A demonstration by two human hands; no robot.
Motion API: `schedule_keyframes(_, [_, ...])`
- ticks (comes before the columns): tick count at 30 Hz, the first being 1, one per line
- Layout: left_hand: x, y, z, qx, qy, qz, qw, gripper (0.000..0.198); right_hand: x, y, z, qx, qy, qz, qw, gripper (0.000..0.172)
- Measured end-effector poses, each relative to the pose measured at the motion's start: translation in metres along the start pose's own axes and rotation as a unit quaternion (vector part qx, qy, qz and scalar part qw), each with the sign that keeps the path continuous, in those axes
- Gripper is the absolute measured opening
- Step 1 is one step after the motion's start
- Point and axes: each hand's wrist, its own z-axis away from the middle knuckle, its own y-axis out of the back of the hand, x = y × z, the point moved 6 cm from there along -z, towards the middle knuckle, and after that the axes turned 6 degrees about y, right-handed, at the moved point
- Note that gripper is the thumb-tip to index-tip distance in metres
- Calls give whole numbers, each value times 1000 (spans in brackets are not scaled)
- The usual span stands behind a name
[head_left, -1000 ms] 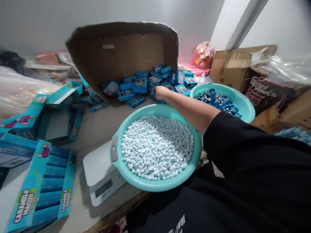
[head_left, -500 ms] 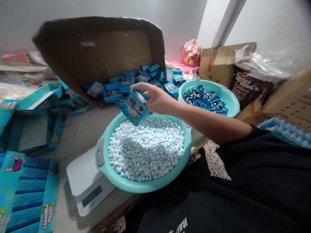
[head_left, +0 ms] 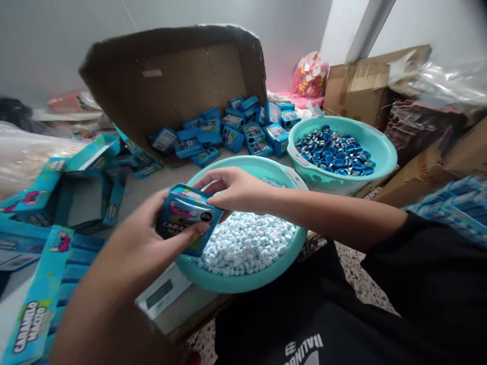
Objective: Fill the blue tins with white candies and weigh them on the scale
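Observation:
A small blue candy box [head_left: 186, 215], printed with "CARAMELO" lettering, is tilted over the left part of a turquoise tub [head_left: 243, 286]. My left hand [head_left: 152, 248] wraps around its left side, thumb pressed across the front. At the upper right corner my right hand [head_left: 236, 190] pinches the same box between thumb and fingers; some of its fingertips are hidden behind it. Below both hands, pale blue-white candies [head_left: 247, 243] fill the tub. The tub rests on a white scale [head_left: 163, 294], partly covered by my left arm.
Many blue candy boxes [head_left: 232, 139] lie in front of a cardboard carton [head_left: 178, 81] on its side. A second turquoise tub [head_left: 384, 147] holds blue and silver caps [head_left: 335, 152]. Blue display trays [head_left: 41, 304] stand at left. More cartons [head_left: 353, 86] are at the right.
My left hand has come into view and taken hold of the candy box. The box has moved left and nearer, with my right hand still on it. The view has shifted slightly.

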Motion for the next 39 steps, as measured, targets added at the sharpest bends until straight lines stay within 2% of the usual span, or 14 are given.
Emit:
schedule_keyframes(2, [-4,-12,-14,-38,-23,34,998,60,0,14,4,44,-35,-41,998,63])
schedule_keyframes(4, [-13,-17,-30,13,-24,107,994,54,-1,28,19,102,-58,-19,993,75])
schedule_keyframes(6, [-24,-22,-42,68,0,170,983,53,-1,34,41,111,-69,136,982,82])
schedule_keyframes(7, [-27,-26,-46,81,14,189,979,54,2,29,50,71,-68,252,963,92])
schedule_keyframes(9, [-30,-32,-50,89,29,207,974,58,17,11,65,-61,-60,427,900,112])
schedule_keyframes(10, [-31,-32,-49,100,33,209,972,60,26,4,68,-103,-53,477,871,112])
schedule_keyframes(12, [-31,-31,-47,118,41,196,973,64,43,0,65,-145,-57,531,833,115])
schedule_keyframes(17, [-33,-32,-39,103,32,163,981,65,61,28,27,-132,-100,592,788,117])
schedule_keyframes(20, [-32,-32,-34,122,30,78,989,63,62,43,15,-110,-100,623,768,116])
schedule_keyframes(24, [-27,-34,-28,128,24,27,991,59,58,40,18,-113,-87,611,779,108])
schedule_keyframes(27, [-23,-35,-27,122,6,2,992,58,55,36,23,-112,-124,580,798,104])
schedule_keyframes(31, [-22,-39,-31,90,-27,-36,995,65,49,33,26,-89,-163,552,813,101])
schedule_keyframes(39, [-25,-48,-41,28,-88,-79,993,65,54,32,18,-47,-175,471,863,84])
